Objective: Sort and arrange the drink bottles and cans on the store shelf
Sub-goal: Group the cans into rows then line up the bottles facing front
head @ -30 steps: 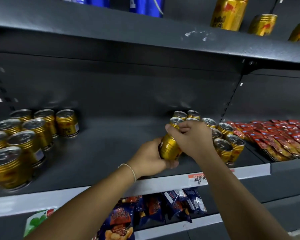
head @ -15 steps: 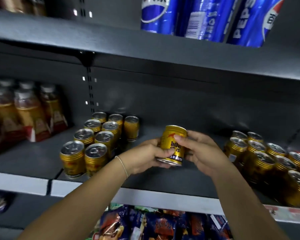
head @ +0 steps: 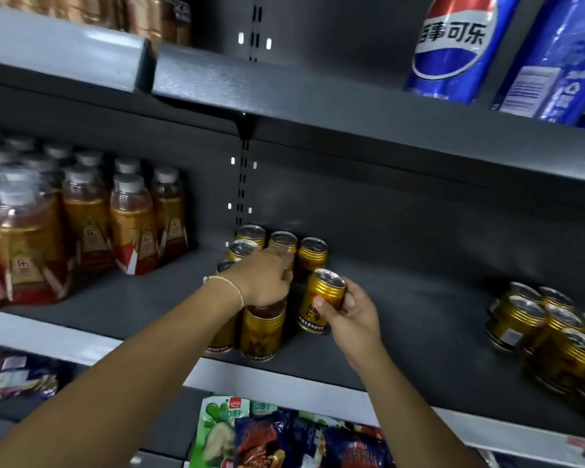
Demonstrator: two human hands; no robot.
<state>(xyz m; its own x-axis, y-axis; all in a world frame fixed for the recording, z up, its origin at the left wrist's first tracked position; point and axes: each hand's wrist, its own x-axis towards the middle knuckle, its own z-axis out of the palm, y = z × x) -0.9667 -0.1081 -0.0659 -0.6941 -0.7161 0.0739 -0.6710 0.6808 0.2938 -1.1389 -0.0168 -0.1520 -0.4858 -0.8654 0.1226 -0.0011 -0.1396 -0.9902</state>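
On the dark grey middle shelf stands a cluster of gold Red Bull cans in rows, near the upright rail. My left hand rests over the tops of the middle cans, its fingers bent down against one of them. To the right of the cluster, my right hand grips a single gold can. That can is tilted, with its base near the shelf. A second group of gold cans stands at the far right of the same shelf.
Several amber tea bottles fill the shelf section to the left. Blue Pepsi bottles stand on the shelf above. Snack packets lie on the shelf below. Bare shelf lies between the two can groups.
Both hands carried the can left from the right-hand group. My left hand has let go of it and now lies on the left cluster; my right hand alone holds it beside that cluster.
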